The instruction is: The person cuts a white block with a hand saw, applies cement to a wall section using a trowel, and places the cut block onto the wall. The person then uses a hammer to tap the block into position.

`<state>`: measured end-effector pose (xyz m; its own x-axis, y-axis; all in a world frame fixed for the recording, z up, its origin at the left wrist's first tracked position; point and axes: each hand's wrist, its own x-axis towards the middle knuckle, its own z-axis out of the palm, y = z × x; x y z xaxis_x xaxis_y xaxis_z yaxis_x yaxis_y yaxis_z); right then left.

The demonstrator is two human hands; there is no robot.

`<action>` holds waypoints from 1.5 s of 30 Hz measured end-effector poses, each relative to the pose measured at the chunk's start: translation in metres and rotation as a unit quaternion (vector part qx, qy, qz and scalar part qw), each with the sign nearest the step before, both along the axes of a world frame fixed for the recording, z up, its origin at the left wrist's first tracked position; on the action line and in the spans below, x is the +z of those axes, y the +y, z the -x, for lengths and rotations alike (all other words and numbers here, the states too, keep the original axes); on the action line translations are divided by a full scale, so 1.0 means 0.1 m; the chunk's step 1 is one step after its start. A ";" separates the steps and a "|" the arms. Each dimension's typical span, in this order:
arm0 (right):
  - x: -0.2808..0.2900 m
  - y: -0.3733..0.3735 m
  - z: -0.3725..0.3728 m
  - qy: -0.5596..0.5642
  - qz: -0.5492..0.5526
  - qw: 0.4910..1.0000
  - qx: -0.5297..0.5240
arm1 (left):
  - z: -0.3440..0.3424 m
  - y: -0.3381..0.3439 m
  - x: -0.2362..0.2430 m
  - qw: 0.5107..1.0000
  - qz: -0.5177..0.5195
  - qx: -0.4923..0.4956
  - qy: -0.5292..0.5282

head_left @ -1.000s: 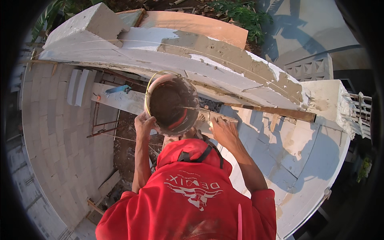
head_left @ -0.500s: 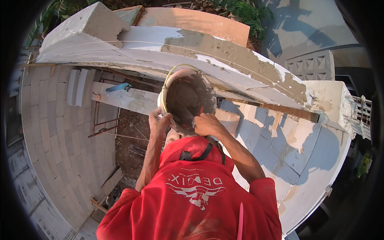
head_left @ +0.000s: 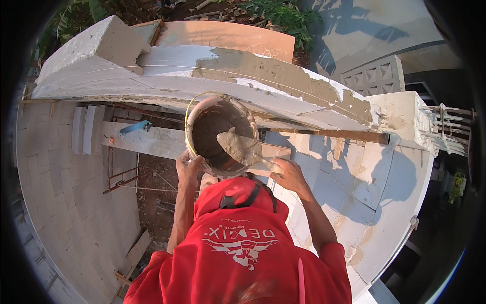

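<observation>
A round bucket [head_left: 220, 133], brown inside with a yellow rim, holds grey mortar on a trowel [head_left: 242, 148]; the hooded shirt [head_left: 238, 253] is red with white print.

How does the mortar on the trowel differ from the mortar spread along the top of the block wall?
The mortar on the trowel is a small heaped lump, lifted over the bucket; the mortar on the wall is a long, flat, spread layer lying on the white blocks. Both are grey-brown.

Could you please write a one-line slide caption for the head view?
Left hand holds a bucket while right hand lifts a mortar-laden trowel beside a white block wall.
</observation>
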<state>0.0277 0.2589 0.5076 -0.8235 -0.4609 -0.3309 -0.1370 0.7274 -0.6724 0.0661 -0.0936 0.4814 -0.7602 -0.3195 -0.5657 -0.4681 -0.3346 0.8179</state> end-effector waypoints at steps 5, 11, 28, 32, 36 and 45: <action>0.63 0.30 -0.14 -0.040 -0.032 0.995 -0.091 | 0.03 -0.03 -0.02 1.000 -0.001 -0.002 -0.001; 1.98 0.94 -0.22 0.130 -0.144 0.973 -0.126 | 0.02 -0.10 -0.17 1.000 -0.001 -0.002 -0.017; 3.22 2.67 1.45 -0.159 -0.255 0.886 -0.353 | -0.08 -0.18 -0.41 0.999 -0.003 0.038 -0.026; 3.04 2.84 1.32 -0.124 -0.265 0.884 -0.365 | -0.12 -0.18 -0.46 0.998 -0.015 0.059 -0.023; 3.07 2.82 1.01 -0.114 -0.225 0.882 -0.398 | -0.14 -0.23 -0.52 0.998 -0.015 0.062 -0.030; 2.94 3.24 0.40 -0.075 -0.087 0.871 -0.478 | -0.14 -0.46 -0.67 0.999 -0.006 0.028 -0.033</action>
